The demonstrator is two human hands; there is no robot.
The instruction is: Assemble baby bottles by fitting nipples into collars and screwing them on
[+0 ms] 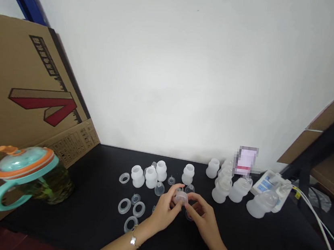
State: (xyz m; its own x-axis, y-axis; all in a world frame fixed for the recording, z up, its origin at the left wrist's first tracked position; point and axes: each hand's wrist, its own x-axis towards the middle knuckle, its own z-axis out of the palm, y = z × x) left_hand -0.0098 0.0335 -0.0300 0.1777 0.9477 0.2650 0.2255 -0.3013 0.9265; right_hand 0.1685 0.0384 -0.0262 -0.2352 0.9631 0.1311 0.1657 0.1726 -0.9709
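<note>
Translucent, round plastic piece (181, 197) in a two-handed pinch.
My left hand (165, 206) and right hand (203, 218) grip its edges, fingertips nearly together, right of three white, waisted plastic bottles (151, 178).

"Where does this single view look from?"

"From the person's head, facing forward and down across the black table (95, 189) to the white wall (175, 81)."

"And how near is it?"

"Near: the left hand (164, 206) and right hand (204, 217) show low in the middle (the bottom edge cuts off the arms (123, 247)), while the wall fills much of the frame above."
</note>
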